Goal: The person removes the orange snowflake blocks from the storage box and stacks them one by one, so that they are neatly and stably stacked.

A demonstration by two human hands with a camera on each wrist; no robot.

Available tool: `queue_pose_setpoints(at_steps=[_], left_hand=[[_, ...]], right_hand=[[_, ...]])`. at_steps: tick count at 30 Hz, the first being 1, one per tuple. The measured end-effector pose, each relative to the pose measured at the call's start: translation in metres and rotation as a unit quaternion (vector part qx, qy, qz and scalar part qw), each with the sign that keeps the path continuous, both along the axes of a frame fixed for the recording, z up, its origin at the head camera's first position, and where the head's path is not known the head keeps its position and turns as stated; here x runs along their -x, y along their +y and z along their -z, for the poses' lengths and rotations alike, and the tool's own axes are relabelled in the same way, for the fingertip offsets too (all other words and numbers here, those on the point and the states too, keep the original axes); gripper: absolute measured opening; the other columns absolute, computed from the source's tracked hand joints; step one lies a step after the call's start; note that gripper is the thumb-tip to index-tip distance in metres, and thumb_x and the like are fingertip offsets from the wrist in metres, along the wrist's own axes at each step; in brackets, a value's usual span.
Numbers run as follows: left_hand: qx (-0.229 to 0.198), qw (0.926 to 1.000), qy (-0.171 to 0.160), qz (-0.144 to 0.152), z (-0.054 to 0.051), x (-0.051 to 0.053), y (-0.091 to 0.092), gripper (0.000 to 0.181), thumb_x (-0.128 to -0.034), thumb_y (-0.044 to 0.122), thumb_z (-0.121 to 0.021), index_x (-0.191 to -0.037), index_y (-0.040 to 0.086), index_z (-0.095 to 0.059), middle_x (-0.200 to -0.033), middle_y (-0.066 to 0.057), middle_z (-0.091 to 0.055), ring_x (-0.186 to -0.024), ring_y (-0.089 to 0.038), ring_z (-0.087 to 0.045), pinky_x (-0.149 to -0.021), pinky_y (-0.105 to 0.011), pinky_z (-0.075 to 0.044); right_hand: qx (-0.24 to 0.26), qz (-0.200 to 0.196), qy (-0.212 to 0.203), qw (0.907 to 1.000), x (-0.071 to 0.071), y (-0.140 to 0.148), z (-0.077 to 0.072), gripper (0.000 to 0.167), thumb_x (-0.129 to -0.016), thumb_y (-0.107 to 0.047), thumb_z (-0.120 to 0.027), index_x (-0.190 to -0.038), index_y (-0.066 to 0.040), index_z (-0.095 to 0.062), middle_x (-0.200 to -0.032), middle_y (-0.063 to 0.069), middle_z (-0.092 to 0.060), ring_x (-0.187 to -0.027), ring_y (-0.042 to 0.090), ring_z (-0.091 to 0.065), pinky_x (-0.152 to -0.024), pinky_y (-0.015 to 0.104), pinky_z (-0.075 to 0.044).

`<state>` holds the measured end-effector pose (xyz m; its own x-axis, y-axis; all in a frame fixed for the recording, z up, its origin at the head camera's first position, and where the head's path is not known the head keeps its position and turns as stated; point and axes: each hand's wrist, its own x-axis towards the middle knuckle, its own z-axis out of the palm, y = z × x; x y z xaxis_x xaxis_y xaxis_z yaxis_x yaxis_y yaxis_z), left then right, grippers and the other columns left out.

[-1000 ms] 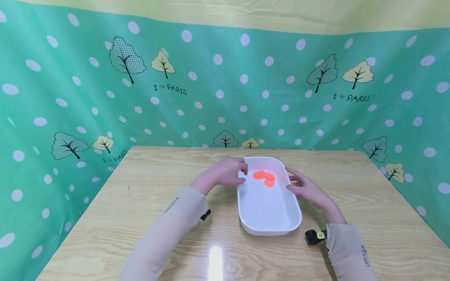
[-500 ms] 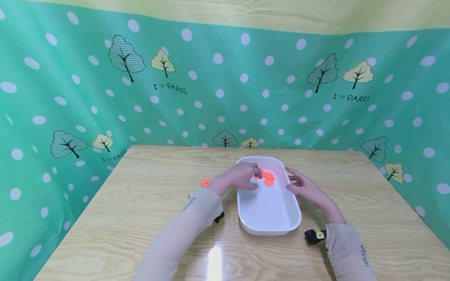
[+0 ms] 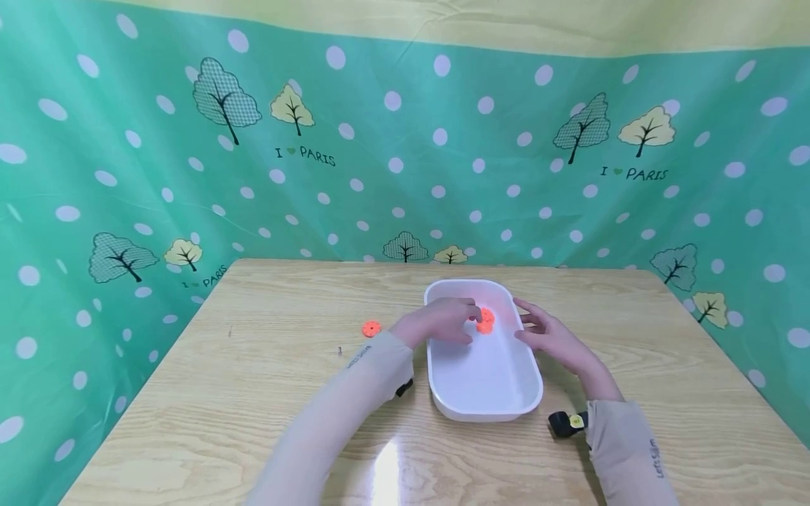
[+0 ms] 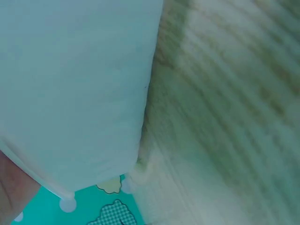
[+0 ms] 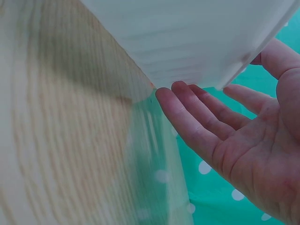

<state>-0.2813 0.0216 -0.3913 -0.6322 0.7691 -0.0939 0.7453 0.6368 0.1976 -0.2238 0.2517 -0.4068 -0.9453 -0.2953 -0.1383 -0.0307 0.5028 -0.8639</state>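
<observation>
A dotted green curtain, printed with trees, hangs beyond the far edge of the wood-grain counter.

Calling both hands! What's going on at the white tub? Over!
Left hand inside white tub, beside orange pieces; grip unclear. Right hand touching tub's outer side. Loose orange piece on table. No obstruction seen.
</observation>
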Motion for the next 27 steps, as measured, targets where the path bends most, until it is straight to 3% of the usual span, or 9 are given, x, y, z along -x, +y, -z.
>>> queue_pose_setpoints(at_steps=[6,13,23,27], left_hand=[[0.006,0.9999,-0.01,0.002,0.001,0.003,0.009,0.038,-0.0803,0.025,-0.067,-0.117,0.018,-0.059,-0.108,0.006,-0.058,-0.095,-0.007,-0.054,-0.089,-0.02,-0.041],[0.013,0.9994,-0.026,-0.018,0.006,0.006,0.014,0.039,-0.0784,0.018,-0.066,-0.117,0.019,-0.059,-0.112,0.006,-0.058,-0.102,-0.01,-0.054,-0.094,-0.021,-0.038],[0.028,0.9995,-0.012,0.005,0.006,0.005,0.022,0.038,-0.0828,0.015,-0.063,-0.12,0.018,-0.056,-0.109,0.004,-0.053,-0.096,-0.011,-0.051,-0.09,-0.021,-0.04],[-0.014,0.996,-0.075,-0.045,0.008,0.004,0.024,0.031,-0.0845,0.013,-0.06,-0.114,0.018,-0.053,-0.102,0.004,-0.053,-0.092,-0.013,-0.05,-0.083,-0.023,-0.041]], right_hand=[[0.006,-0.002,-0.002,1.0,0.0,0.001,-0.001,0.068,-0.088,-0.026,-0.056,-0.145,-0.018,-0.019,-0.137,0.023,-0.036,-0.116,0.037,-0.046,-0.087,0.044,-0.048],[0.01,-0.007,0.0,0.9999,0.003,0.002,0.001,0.068,-0.088,-0.026,-0.056,-0.145,-0.019,-0.019,-0.135,0.023,-0.038,-0.114,0.036,-0.048,-0.086,0.042,-0.048],[0.007,-0.004,0.002,1.0,0.002,0.001,0.0,0.069,-0.088,-0.027,-0.057,-0.145,-0.018,-0.02,-0.134,0.023,-0.039,-0.114,0.036,-0.048,-0.087,0.042,-0.048],[0.008,-0.003,0.004,1.0,0.001,0.001,0.0,0.069,-0.088,-0.026,-0.057,-0.145,-0.019,-0.02,-0.135,0.023,-0.039,-0.115,0.036,-0.048,-0.087,0.043,-0.048]])
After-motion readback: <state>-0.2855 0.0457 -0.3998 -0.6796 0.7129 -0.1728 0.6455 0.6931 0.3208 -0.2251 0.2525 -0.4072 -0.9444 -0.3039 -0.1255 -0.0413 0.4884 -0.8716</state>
